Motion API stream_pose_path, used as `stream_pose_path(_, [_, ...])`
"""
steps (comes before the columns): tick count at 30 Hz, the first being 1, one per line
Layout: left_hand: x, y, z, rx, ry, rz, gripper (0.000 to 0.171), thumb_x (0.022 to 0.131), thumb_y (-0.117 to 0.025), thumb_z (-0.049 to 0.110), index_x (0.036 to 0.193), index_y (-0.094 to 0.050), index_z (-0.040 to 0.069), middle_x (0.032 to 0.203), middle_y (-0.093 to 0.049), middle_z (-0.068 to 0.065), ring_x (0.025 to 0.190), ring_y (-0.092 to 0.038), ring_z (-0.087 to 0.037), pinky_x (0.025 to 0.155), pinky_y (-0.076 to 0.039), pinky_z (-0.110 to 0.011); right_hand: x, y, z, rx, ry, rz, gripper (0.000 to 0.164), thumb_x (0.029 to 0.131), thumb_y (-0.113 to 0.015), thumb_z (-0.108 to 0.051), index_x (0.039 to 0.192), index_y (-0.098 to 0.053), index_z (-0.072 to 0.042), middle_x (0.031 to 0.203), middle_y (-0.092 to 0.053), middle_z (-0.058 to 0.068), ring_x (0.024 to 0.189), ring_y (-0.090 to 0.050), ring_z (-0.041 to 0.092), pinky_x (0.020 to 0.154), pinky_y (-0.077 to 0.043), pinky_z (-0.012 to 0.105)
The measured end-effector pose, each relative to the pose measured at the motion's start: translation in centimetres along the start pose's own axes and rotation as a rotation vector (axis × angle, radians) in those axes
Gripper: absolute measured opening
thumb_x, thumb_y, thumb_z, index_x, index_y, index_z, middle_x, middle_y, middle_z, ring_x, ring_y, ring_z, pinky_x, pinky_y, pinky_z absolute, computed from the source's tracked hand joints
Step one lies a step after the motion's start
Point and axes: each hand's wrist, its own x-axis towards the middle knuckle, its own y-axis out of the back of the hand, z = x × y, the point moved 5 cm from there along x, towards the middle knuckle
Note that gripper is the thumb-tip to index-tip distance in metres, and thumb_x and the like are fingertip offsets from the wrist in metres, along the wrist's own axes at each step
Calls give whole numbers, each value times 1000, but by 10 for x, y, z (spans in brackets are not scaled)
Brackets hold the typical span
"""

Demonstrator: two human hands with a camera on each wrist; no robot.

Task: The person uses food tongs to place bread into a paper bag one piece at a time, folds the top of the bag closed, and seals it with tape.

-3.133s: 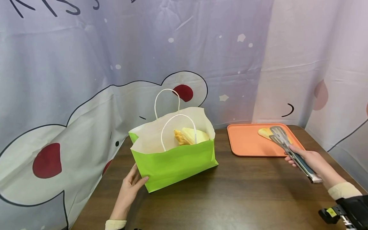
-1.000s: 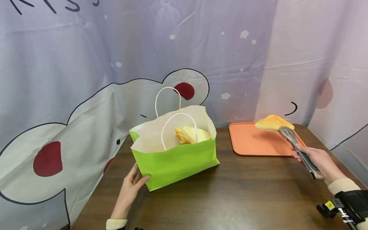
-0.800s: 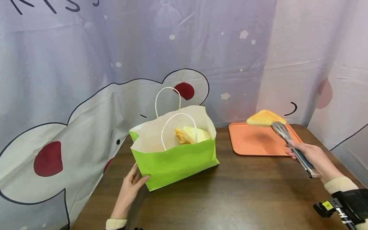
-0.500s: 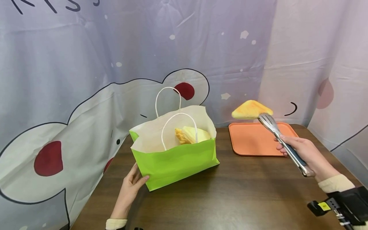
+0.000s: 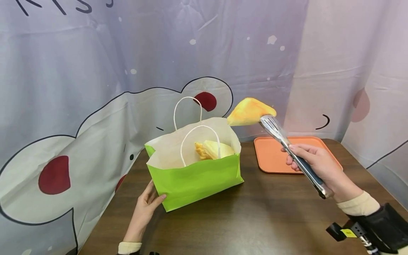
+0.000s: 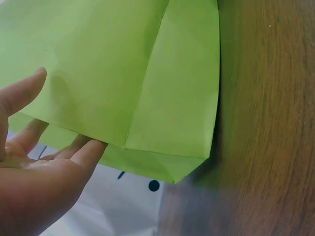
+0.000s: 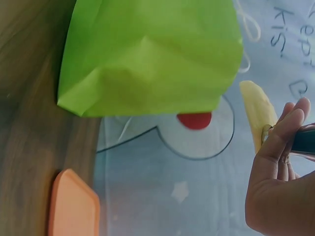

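My right hand [image 5: 318, 164] grips metal tongs [image 5: 273, 126] with dark handle sides. A triangular, golden-yellow piece of bread [image 5: 250, 111] is held at the tongs' tips, raised near the upper right rim of a green paper bag [image 5: 194, 184]. In the right wrist view this bread [image 7: 257, 108] shows edge-on, beside my fingers. At the bag's left side is my left hand [image 5: 143, 209], thumb over the front and fingers tucked behind the edge. Through the bag's mouth I see a pale yellow piece [image 5: 220, 149] and a browner pastry [image 5: 200, 150]; their lower parts are hidden.
An orange tray [image 5: 266, 159] lies at the back right of the wooden table [image 5: 242, 219], partly behind my right hand. Two white handles stand up from the bag, the front one [image 5: 199, 127] arching across its mouth. A printed cloth [image 5: 153, 53] hangs behind.
The tongs have picked the bread up from the tray. My right hand has carried it up and left to the bag. The left hand and the bag have stayed in place.
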Motion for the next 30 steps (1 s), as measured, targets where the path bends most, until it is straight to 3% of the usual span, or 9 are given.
stream_pose_path(6, [0,1,-1,5,-28,8,75,96,-64,7,158,-22,2,167,-11,-20,147,-21,-52,96,-37,-6,2,-24,-12,35,38,-66,24,105,-50,-12,108,-74,-11,77,-72,-1,64,-68,4,60,-59,20])
stream_pose_path(14, [-1,1,-2,5,-35,14,73,96,-64,8,158,-25,3,167,-12,-18,147,-23,-50,95,-41,-8,4,-49,-16,-67,81,-142,23,105,-50,-12,106,-73,-14,75,-71,-3,63,-66,3,58,-58,20])
stream_pose_path(25, [-1,4,-8,0,-38,25,74,94,-65,5,158,-26,3,167,-13,-16,147,-24,-49,95,-41,-6,7,-63,-15,-174,92,-145,17,104,-53,-15,105,-69,-9,76,-70,0,63,-66,6,58,-58,24])
stream_pose_path(30, [-1,5,-7,3,-40,25,74,95,-65,5,157,-26,2,167,-13,-17,147,-23,-50,95,-40,-6,8,-66,-13,-264,101,-127,20,104,-54,-16,105,-66,0,75,-69,0,62,-66,9,58,-59,26])
